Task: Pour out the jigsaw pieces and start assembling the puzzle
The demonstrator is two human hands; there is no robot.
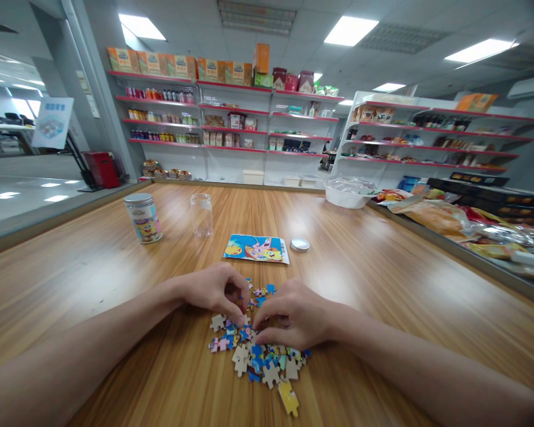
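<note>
The puzzle pieces [257,357] likely handle light and stiff, best pinched by opposite edges. Some show blue, pink or yellow print, others plain beige. They lie on the table [169,379], at six o'clock from the picture card [257,248]. Left hand [216,287] and right hand [298,314] curl fingers narrowly; any grip, I cannot tell.

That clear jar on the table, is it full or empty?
Empty, it seems: through the see-through sides of the clear jar, only the wooden table shows.
</note>
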